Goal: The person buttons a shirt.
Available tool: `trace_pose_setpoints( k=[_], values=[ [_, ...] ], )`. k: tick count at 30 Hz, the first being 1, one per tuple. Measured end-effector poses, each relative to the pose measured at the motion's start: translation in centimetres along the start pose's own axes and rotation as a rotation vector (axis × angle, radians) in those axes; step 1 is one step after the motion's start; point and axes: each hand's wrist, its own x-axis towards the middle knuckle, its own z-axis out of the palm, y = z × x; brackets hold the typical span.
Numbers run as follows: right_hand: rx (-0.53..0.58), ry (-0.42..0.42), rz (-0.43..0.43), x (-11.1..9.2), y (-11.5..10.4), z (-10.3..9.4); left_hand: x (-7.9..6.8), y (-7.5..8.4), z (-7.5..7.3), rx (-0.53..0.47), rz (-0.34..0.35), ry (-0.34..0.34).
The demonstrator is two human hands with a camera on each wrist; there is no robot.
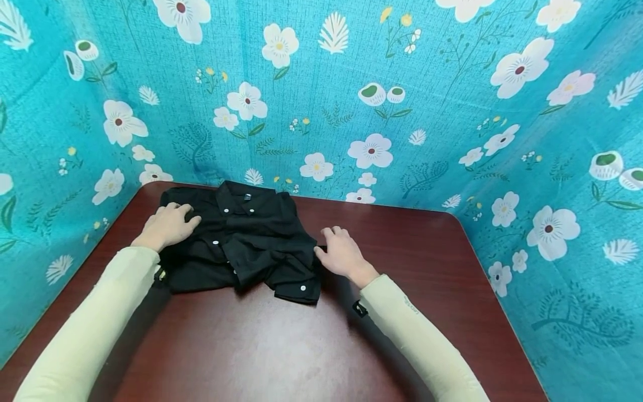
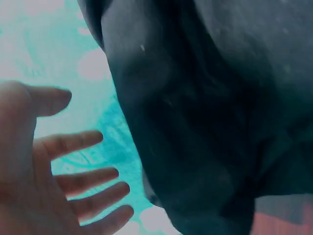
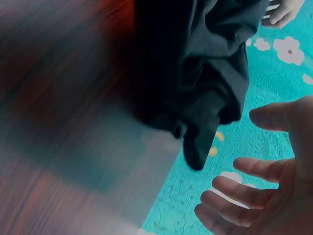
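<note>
A black button-up shirt [image 1: 261,234] lies crumpled on the table's far left part, its collar at the back and several white buttons showing. My left hand [image 1: 169,224] is over the shirt's left side, fingers spread. In the left wrist view that hand [image 2: 73,171] has its fingers extended beside the dark cloth [image 2: 181,122], holding nothing. At the shirt's right edge is my right hand [image 1: 342,252], relaxed and palm down. The right wrist view shows its fingers [image 3: 239,193] apart from the shirt [image 3: 210,78], with nothing gripped.
The dark red-brown wooden table [image 1: 281,346] has rounded far corners. A turquoise flowered cloth [image 1: 321,100] hangs close along its back and both sides. Pale sleeves [image 1: 90,318] cover both forearms, and a small black item [image 1: 360,308] sits under the right wrist.
</note>
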Motion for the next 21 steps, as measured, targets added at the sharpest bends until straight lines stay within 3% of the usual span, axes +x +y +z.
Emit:
trace_pose_setpoints(
  k=[7, 14, 18, 21],
  values=[
    [-0.027, -0.048, -0.085, 1.1, -2.7, 0.3, 0.2, -1.5, 0.0, -0.156, 0.090, -0.151],
    [-0.025, -0.107, -0.139, 2.0, -5.5, 0.7, 0.5, -2.7, 0.0, -0.308, 0.130, -0.287],
    [-0.056, -0.137, -0.160, 2.4, -7.0, 1.4, 0.3, -3.2, -0.1, -0.340, 0.164, -0.358],
    [-0.094, -0.160, -0.161, 2.9, -8.1, 2.1, 0.3, -3.4, -0.4, -0.292, 0.178, -0.384]
  ],
)
